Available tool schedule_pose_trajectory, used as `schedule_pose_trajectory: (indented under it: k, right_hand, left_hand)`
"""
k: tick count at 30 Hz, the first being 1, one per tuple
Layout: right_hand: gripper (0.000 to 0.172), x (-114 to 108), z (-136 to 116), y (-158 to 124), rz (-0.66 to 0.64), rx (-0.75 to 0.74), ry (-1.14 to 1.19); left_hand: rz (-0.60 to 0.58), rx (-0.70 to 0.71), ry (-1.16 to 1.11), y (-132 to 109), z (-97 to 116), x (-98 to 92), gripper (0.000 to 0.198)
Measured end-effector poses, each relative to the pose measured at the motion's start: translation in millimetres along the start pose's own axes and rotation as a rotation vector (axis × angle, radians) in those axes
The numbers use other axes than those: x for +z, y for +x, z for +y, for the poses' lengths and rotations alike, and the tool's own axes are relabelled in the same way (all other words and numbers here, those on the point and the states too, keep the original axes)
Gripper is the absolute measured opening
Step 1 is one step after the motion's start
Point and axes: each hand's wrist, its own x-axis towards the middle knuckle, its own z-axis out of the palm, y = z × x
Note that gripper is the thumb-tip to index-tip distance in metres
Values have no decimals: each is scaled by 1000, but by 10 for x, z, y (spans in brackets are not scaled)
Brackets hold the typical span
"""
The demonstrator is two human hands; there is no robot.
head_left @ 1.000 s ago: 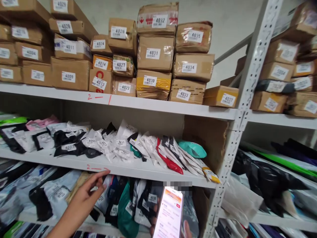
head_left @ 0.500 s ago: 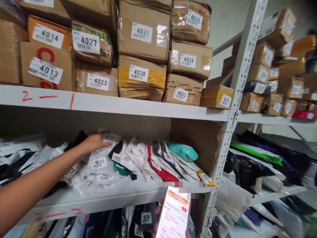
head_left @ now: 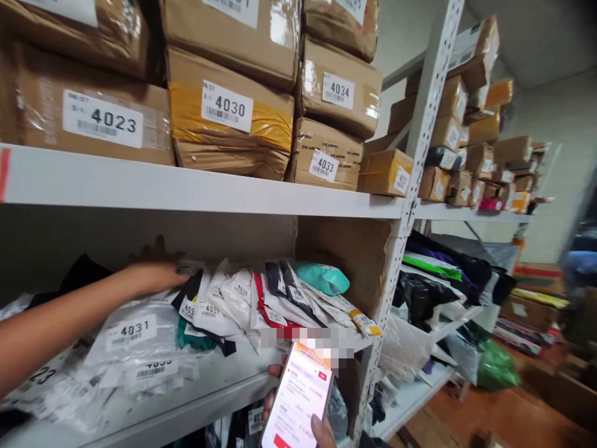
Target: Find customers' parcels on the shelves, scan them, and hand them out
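Two hands: right grip (head_left: pixel 298 417) closed around upright phone (head_left: pixel 297 398), left (head_left: pixel 156 274) flat among parcels (head_left: pixel 233 298).

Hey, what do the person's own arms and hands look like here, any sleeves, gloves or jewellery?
Both hands are bare, with no gloves. The left forearm shows no sleeve, watch or bracelet along its visible length, and the left hand shows no ring. Of the right hand, only fingertips and a thumb show at the bottom edge; its arm is out of view.

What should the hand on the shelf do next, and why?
Probably tip the upright bags forward one at a time to read their numbers. The left hand rests on top of the row of labelled parcel bags, while the right hand holds a lit phone.
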Motion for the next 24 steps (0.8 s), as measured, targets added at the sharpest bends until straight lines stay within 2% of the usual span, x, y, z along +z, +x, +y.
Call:
schedule_pose_trajectory:
  k: [2,3,4,6,8,10,13,16,19,24]
  right_hand:
    - [51,-25,-58,30,40,-2,1]
    - [52,-35,-84,47,51,-17,4]
    - [53,-43,-108,64,61,-35,9]
    - [54,-57,-151,97,82,-73,19]
    - [54,-76,-194,127,107,-107,29]
    - [53,-102,-245,159,118,-127,34]
    - [48,-143,-343,228,84,-142,39]
    - [42,-169,-452,334,-4,-139,21]
    - [47,-180,-532,450,-64,-135,-29]
    - [57,-230,-541,568,-85,-82,-68]
  left_hand:
    - [60,164,152,-1,232,-7,48]
    - [54,276,210,-17,376,33,44]
    - [15,387,252,-39,527,103,39]
    - [-144,517,236,-74,815,309,36]
    - [-265,530,170,-53,1037,552,36]
    - [-308,488,138,42,1172,772,38]
    - [-354,412,109,243,1246,992,35]
    - [-397,398,67,358,1244,1101,38]
    - [-443,439,42,341,1221,1151,43]
    - [-484,498,12,236,1214,1163,41]
